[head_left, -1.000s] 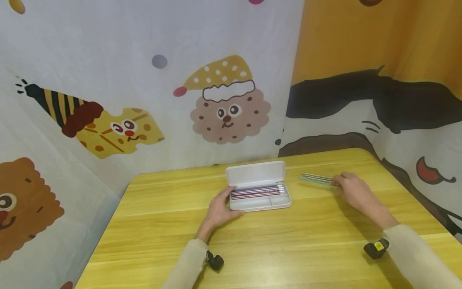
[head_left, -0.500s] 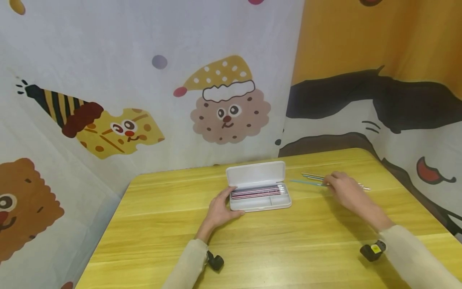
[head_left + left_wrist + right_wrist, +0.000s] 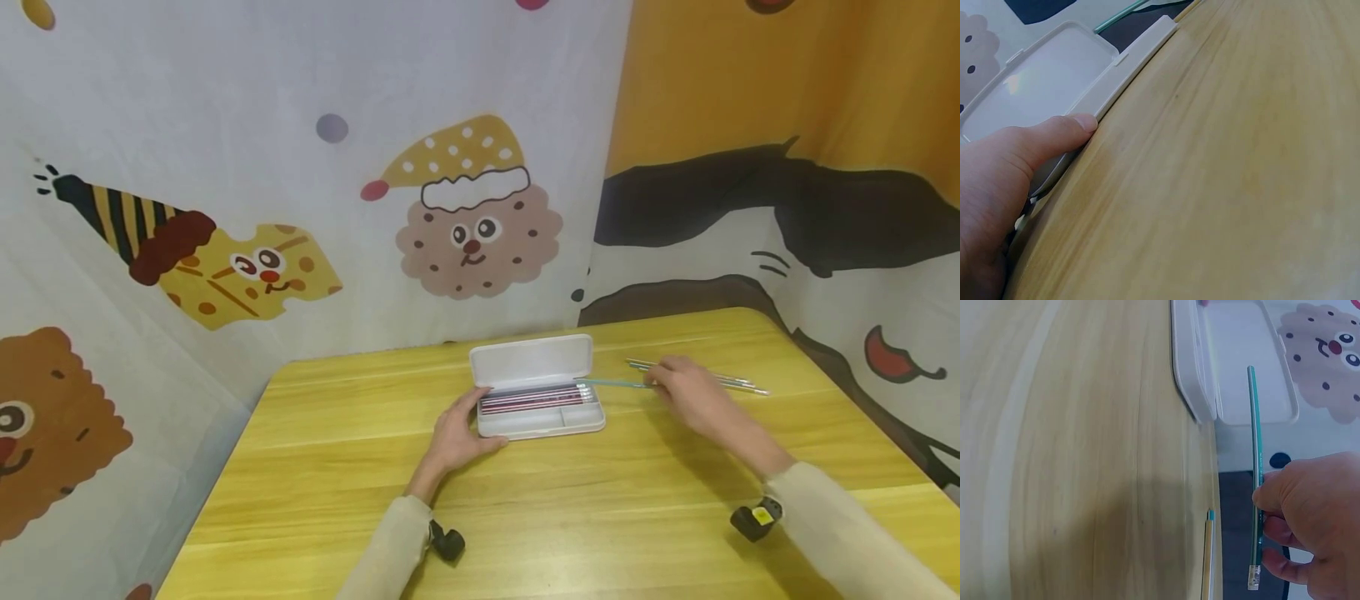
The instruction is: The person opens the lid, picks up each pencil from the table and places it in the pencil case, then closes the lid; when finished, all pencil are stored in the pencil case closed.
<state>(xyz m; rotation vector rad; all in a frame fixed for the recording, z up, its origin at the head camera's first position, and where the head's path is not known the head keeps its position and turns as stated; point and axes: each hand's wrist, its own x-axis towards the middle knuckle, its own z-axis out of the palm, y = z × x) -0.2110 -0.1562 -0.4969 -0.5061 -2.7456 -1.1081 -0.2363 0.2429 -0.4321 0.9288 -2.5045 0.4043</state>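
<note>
A white pencil case (image 3: pixel 525 424) stands with its lid up on the wooden table, holding several striped pencils (image 3: pixel 531 401) with white-tipped ends. My left hand (image 3: pixel 454 435) grips the case's left end. In the left wrist view, its thumb (image 3: pixel 1063 137) presses the front wall; the other fingers are mostly hidden there. My right hand (image 3: pixel 693 398) pinches a teal pencil (image 3: pixel 1256 431) between thumb and fingers, raised above the table. The pencil's eraser end points down in the right wrist view, and its other end overlaps the case's right back corner in the head view.
A few loose pencils (image 3: pixel 738 382) lie on the table (image 3: pixel 585 517) under and beyond my right hand. The case has a front compartment with a small divider. Behind the table hangs a cartoon-printed curtain (image 3: pixel 300 67).
My right hand has moved left with the teal pencil, away from the loose pencils, whose eraser ends now show. The left hand and the case have stayed in place.
</note>
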